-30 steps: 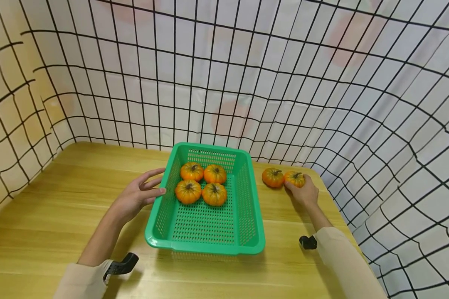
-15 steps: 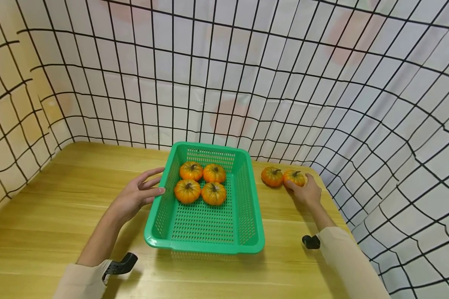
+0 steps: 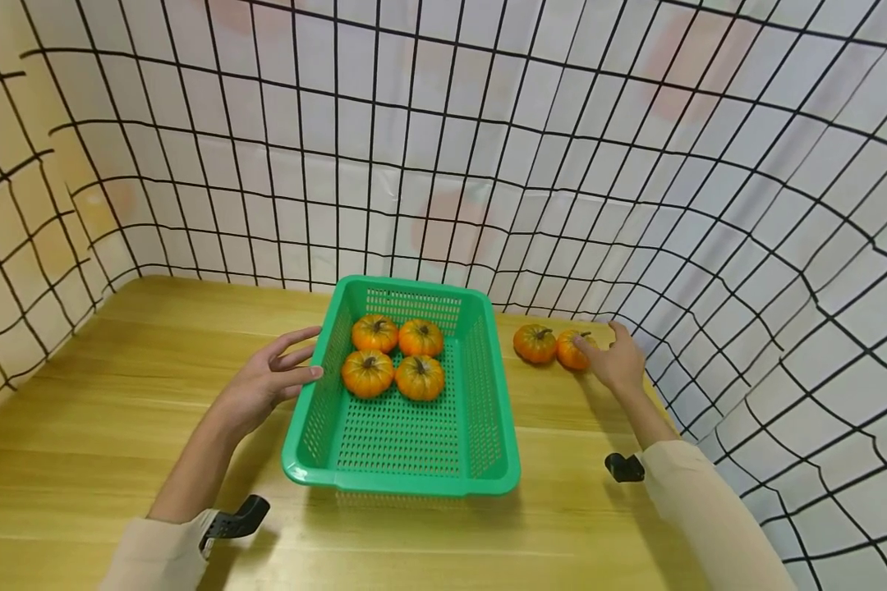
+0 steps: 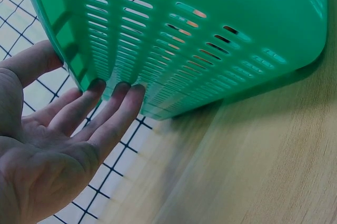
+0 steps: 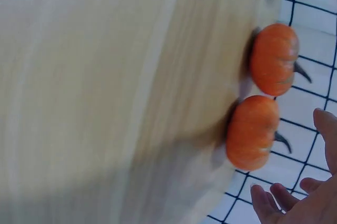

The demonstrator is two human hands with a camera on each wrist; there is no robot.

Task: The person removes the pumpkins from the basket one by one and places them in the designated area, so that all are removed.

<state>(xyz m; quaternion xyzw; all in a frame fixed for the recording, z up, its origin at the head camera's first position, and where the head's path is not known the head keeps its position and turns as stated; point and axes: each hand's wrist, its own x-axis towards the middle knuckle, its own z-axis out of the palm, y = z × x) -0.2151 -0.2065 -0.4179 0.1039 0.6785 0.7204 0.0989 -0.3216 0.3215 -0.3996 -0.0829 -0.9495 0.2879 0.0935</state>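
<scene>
A green perforated plastic basket stands on the wooden table with several small orange pumpkins grouped in its far left part. At the basket's left side is my left hand. Its thumb lies at the rim and its extended fingertips touch the slotted outer wall. To the right of the basket, two more pumpkins sit side by side, the left one and the right one. My right hand is spread beside the right pumpkin; the right wrist view shows a gap between its fingers and that pumpkin.
A black wire grid backed by pale cloth encloses the table at the back and both sides. The pair of pumpkins lies near the table's far right corner. Black wrist mounts stick out at both sleeves.
My right hand has let go of the right pumpkin and drawn away to the right, its fingers spreading. The left hand keeps its place at the basket. The head view has shifted slightly.
</scene>
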